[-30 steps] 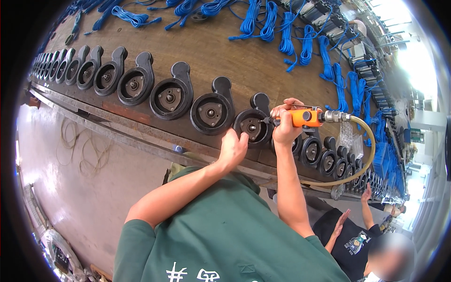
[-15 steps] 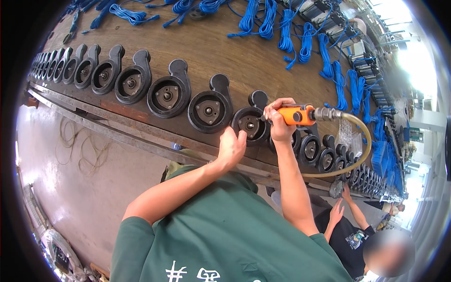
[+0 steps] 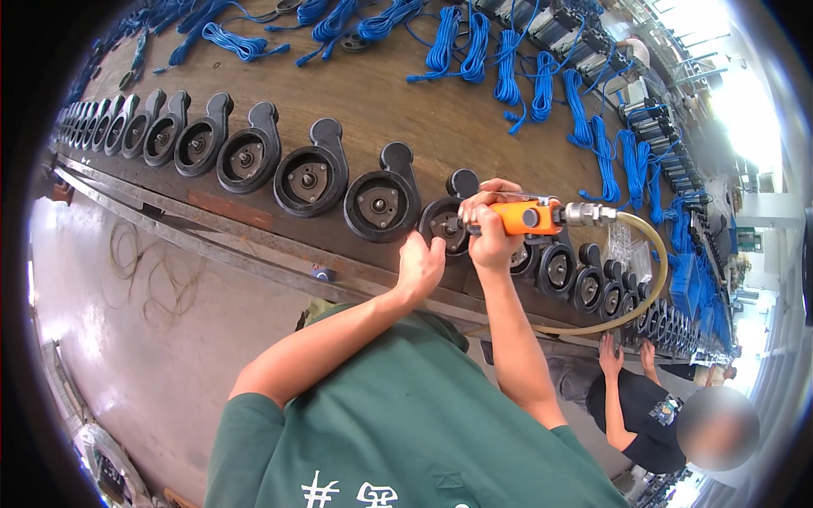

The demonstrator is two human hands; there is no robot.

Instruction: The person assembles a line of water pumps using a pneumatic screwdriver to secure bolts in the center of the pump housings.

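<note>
My right hand (image 3: 491, 222) is wrapped round an orange air screwdriver (image 3: 529, 218), with a hose fitting at its rear. The front end of the tool reaches over a round black housing (image 3: 439, 218), whose metal centre shows partly; the exact tip is hidden behind my fingers. At the near rim of that same housing my left hand (image 3: 421, 269) is curled, thumb and forefinger against its edge. A neighbouring black housing (image 3: 381, 206), with a metal plate and central shaft, lies just left of it.
Similar black housings (image 3: 309, 179) line the table's near edge both ways. Blue cable bundles (image 3: 506, 72) lie across the wooden table (image 3: 373, 97). A yellowish air hose (image 3: 652, 288) loops at right. Beyond it, another person's hands (image 3: 611, 356) are at the table edge.
My right hand and the air screwdriver have shifted slightly left, over the housing by my left hand. My left hand stays at its rim. The other person's hands have moved.
</note>
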